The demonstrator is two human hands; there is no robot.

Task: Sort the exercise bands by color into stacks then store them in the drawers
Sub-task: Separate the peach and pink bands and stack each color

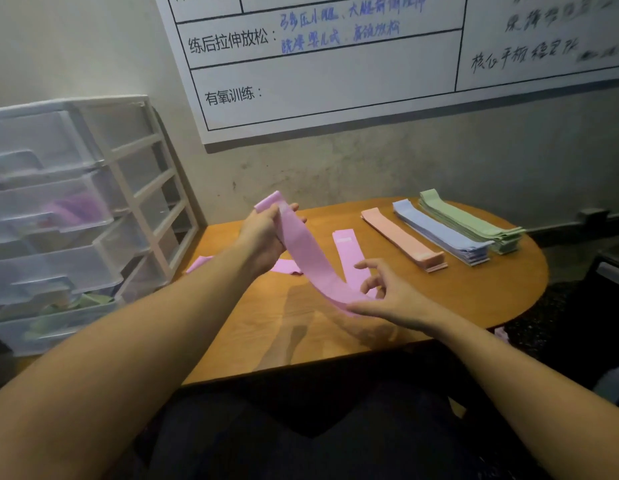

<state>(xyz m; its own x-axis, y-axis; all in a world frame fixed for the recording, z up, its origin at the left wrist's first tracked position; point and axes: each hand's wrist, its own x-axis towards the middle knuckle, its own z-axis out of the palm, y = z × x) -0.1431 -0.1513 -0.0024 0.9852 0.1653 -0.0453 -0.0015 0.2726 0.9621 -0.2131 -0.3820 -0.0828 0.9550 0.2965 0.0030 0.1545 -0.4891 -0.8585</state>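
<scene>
Dim, soft shadows; blurred, warped edges

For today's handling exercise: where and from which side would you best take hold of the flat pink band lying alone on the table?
Probably the pink band at its far short end, the one with the pale label, coming from above. It lies flat on the table with bare wood around that end, while the right hand and the held pink band cover its near end.
</scene>
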